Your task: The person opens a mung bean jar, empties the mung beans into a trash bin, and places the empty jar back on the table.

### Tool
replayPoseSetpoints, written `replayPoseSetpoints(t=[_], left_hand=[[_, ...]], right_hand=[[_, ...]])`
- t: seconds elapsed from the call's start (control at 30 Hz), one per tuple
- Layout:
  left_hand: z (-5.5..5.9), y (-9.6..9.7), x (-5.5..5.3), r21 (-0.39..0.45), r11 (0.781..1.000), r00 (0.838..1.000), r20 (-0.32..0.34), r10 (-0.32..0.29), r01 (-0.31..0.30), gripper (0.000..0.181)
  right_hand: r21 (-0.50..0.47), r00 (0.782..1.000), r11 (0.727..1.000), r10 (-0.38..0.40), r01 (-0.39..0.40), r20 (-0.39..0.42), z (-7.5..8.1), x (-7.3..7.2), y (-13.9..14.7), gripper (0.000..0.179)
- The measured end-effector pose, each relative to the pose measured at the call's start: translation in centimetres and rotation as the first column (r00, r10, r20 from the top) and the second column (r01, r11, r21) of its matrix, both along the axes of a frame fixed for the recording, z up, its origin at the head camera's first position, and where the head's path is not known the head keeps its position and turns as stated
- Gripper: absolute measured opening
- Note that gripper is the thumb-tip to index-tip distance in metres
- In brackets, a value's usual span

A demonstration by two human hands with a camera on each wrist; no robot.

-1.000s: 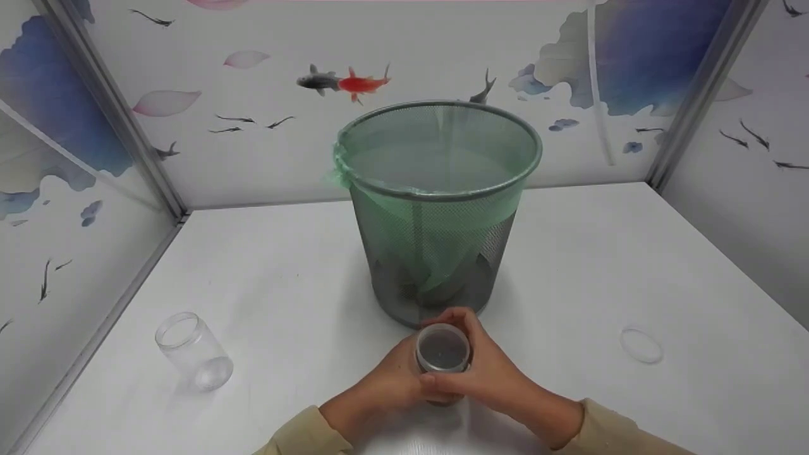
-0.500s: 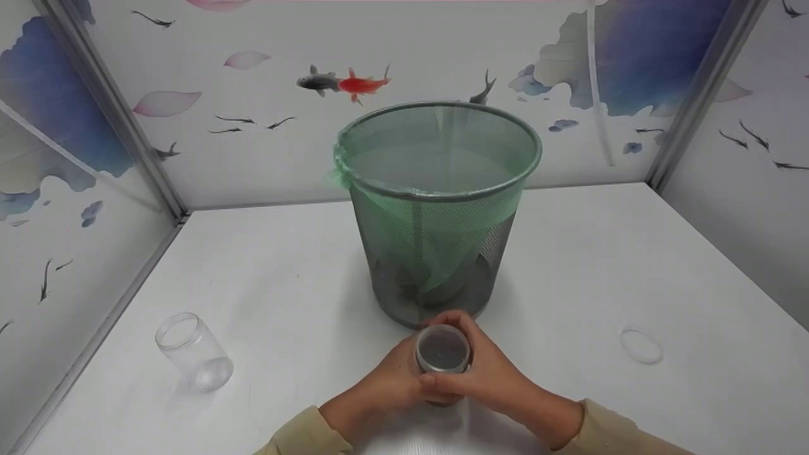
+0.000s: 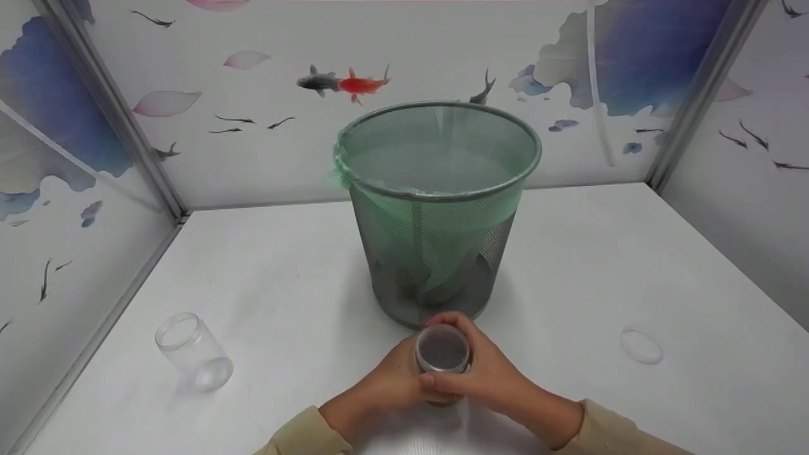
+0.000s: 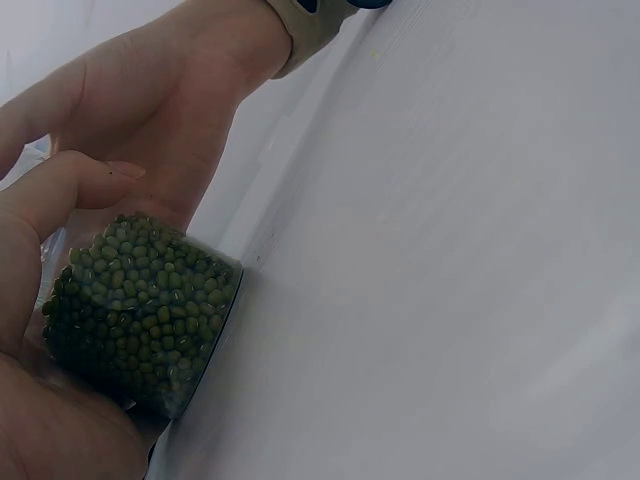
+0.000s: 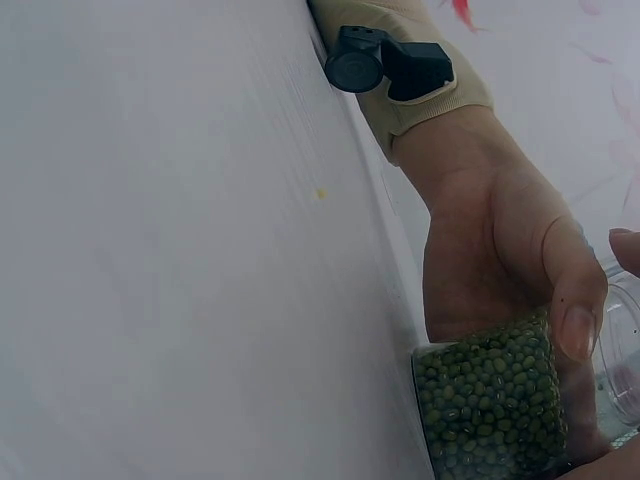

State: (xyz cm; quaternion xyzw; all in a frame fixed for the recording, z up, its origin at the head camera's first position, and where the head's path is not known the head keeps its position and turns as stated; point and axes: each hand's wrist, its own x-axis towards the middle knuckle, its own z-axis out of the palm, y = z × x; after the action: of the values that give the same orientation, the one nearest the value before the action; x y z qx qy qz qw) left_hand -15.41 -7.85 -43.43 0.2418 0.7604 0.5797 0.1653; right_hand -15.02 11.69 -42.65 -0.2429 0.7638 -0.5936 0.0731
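A clear jar (image 3: 442, 351) stands at the front middle of the table, gripped by both hands. Green mung beans (image 4: 140, 305) fill its lower part, and the part above them (image 5: 622, 325) is clear. From the left side my left hand (image 3: 395, 378) wraps the jar, some of its fingers hidden behind the jar and the other hand. On the opposite side my right hand (image 3: 490, 371) curls round the upper part, thumb in front and fingers behind. The head view looks down on the jar's round top; whether a lid covers it I cannot tell.
Behind the hands stands a mesh wastebasket (image 3: 436, 246) lined with a green bag. To the left is an empty clear jar (image 3: 194, 351). A thin clear ring or lid (image 3: 641, 345) lies at the right. Printed walls (image 3: 265, 158) enclose the white table (image 3: 272, 272).
The fingers of my right hand have slipped very slightly downward around the jar's far side. The jar, my left hand and everything else stay put.
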Motion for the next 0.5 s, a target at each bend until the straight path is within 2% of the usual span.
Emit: replayPoseSetpoints(t=[0.2, 0.5], left_hand=[[-0.05, 0.01, -0.05, 0.026, 1.000, 1.000, 0.014, 0.006, -0.007, 0.080], [-0.10, -0.07, -0.05, 0.042, 0.999, 1.000, 0.025, 0.004, -0.005, 0.081]], right_hand=[[-0.022, 1.000, 1.000, 0.005, -0.005, 0.011, -0.01, 0.02, 0.08, 0.075], [-0.056, 0.998, 0.998, -0.011, 0.014, 0.059, 0.15, 0.13, -0.04, 0.074]])
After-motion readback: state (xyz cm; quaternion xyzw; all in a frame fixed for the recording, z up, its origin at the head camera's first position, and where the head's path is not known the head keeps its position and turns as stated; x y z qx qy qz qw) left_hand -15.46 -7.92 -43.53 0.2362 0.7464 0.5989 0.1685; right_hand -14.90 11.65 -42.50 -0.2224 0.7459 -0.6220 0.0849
